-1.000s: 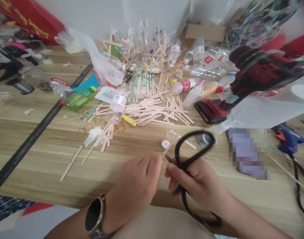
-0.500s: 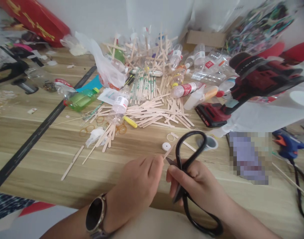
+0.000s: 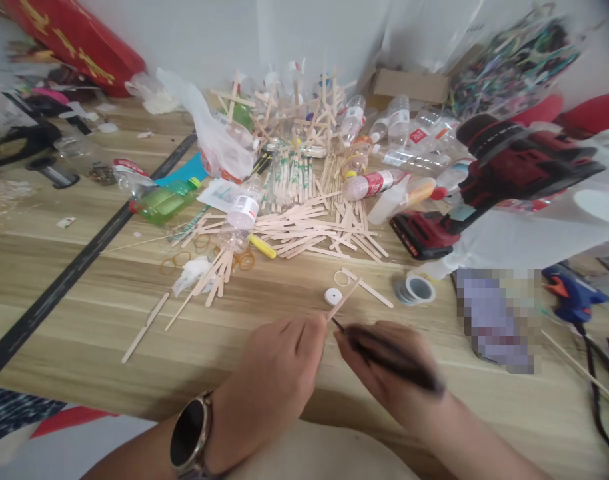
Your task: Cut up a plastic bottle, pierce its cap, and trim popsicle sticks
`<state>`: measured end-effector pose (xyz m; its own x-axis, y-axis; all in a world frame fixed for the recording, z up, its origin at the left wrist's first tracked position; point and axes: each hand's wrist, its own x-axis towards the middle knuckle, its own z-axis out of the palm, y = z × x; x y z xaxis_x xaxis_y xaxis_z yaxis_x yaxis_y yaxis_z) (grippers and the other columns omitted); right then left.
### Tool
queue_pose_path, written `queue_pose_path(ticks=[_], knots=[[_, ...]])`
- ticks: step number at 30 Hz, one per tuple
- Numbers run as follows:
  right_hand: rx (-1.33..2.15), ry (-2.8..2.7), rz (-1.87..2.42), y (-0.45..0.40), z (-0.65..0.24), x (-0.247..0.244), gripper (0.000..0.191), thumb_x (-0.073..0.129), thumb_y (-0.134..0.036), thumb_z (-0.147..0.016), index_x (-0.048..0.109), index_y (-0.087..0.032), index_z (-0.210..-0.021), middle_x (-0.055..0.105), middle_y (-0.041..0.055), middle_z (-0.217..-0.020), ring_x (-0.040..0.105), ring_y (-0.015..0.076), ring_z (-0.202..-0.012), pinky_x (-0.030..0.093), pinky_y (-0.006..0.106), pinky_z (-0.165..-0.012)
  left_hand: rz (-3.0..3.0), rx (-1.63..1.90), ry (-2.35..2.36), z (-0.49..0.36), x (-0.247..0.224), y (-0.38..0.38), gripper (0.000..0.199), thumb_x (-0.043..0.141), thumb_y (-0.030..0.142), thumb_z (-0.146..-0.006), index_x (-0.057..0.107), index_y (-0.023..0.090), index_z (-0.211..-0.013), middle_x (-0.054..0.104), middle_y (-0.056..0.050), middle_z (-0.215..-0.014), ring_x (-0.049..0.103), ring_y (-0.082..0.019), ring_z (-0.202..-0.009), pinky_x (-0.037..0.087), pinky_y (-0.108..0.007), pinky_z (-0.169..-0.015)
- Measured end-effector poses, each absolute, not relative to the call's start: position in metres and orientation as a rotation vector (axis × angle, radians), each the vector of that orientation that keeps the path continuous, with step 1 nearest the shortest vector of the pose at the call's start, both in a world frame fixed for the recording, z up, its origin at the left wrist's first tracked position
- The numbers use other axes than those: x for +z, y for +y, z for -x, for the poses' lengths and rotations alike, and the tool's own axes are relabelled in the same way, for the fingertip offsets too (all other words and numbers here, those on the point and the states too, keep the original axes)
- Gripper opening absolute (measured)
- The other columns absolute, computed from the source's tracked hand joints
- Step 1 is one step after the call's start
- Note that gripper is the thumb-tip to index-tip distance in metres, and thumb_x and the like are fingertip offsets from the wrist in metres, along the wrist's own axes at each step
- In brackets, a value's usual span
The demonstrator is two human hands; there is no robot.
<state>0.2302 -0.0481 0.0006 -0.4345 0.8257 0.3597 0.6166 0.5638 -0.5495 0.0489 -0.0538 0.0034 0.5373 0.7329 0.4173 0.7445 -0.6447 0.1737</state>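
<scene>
My left hand (image 3: pixel 279 367), with a watch (image 3: pixel 188 432) on its wrist, is closed on a thin wooden stick (image 3: pixel 345 298) whose free end points up and right. Black scissors (image 3: pixel 394 353), blurred by motion, are held in my right hand (image 3: pixel 404 393). Their dark tip comes close to the stick beside my left fingers; whether they touch is unclear. Just beyond the hands lie a white round disc (image 3: pixel 333 297), a pale ring (image 3: pixel 342 277) and another flat stick (image 3: pixel 368 288).
A pile of wooden sticks (image 3: pixel 304 230) and plastic bottles (image 3: pixel 242 212) fills the middle back. On the right are a red and black drill (image 3: pixel 514 167), a wire spool (image 3: pixel 415 289) and a blue glue gun (image 3: pixel 574 293). Two sticks (image 3: pixel 145 327) lie at left.
My right hand has turned the scissors from upright loops to a low, edge-on slant toward the right. More of the stick shows. My left hand has hardly moved.
</scene>
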Motion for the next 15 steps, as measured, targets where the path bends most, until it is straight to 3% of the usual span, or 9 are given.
queue_pose_path(ticks=[2,3,8,10,12,15], knots=[[0.073,-2.301,1.051,-0.0458,-0.2337,0.0029,0.047,0.032,-0.032,-0.105,0.066,-0.013,-0.078,0.067,0.0053,-0.061,0.06,0.0141,-0.047,0.039,0.026,-0.046,2.751,-0.715,-1.314,-0.0489,0.0045,-0.0545,0.023,0.034,0.004,-0.091,0.053,0.015,-0.097,0.066,-0.003,-0.072,0.064,-0.017,-0.062,0.051,-0.027,-0.054],[0.085,-2.316,1.044,-0.0459,-0.2341,0.0039,0.047,0.032,-0.031,-0.105,0.066,-0.013,-0.077,0.068,0.0054,-0.063,0.06,0.0136,-0.048,0.039,0.026,-0.046,2.754,-0.718,-1.317,-0.049,0.0049,-0.0548,0.022,0.034,0.004,-0.091,0.053,0.015,-0.096,0.066,-0.002,-0.072,0.064,-0.017,-0.062,0.051,-0.026,-0.054],[0.989,-2.127,1.205,-0.0526,-0.23,0.0029,0.052,0.027,-0.031,-0.106,0.057,-0.016,-0.067,0.061,-0.0022,-0.048,0.052,0.0073,-0.034,0.035,0.019,-0.038,2.753,-0.751,-1.322,-0.0496,0.0065,-0.0553,0.022,0.033,0.006,-0.092,0.052,0.017,-0.089,0.062,-0.001,-0.065,0.061,-0.017,-0.055,0.048,-0.027,-0.048],[0.872,-2.133,1.216,-0.0527,-0.2308,0.001,0.052,0.028,-0.036,-0.106,0.059,-0.015,-0.069,0.062,0.0007,-0.051,0.055,0.0095,-0.039,0.037,0.02,-0.041,2.763,-0.746,-1.324,-0.05,0.0074,-0.0554,0.022,0.033,0.006,-0.092,0.052,0.017,-0.089,0.063,-0.002,-0.067,0.062,-0.017,-0.057,0.049,-0.027,-0.05],[0.537,-2.192,1.186,-0.0513,-0.2323,0.0009,0.051,0.033,-0.041,-0.104,0.064,-0.014,-0.074,0.066,0.0057,-0.059,0.059,0.0132,-0.047,0.039,0.025,-0.046,2.766,-0.743,-1.328,-0.0505,0.0082,-0.0557,0.023,0.032,0.005,-0.091,0.052,0.017,-0.092,0.065,-0.002,-0.068,0.063,-0.017,-0.058,0.05,-0.027,-0.052],[0.436,-2.208,1.127,-0.0507,-0.2313,0.0046,0.048,0.036,-0.034,-0.103,0.065,-0.015,-0.07,0.063,0.0028,-0.055,0.057,0.0115,-0.044,0.038,0.024,-0.045,2.756,-0.759,-1.338,-0.0513,0.0086,-0.0562,0.023,0.032,0.004,-0.091,0.051,0.016,-0.094,0.064,-0.002,-0.067,0.063,-0.018,-0.056,0.05,-0.029,-0.05]])
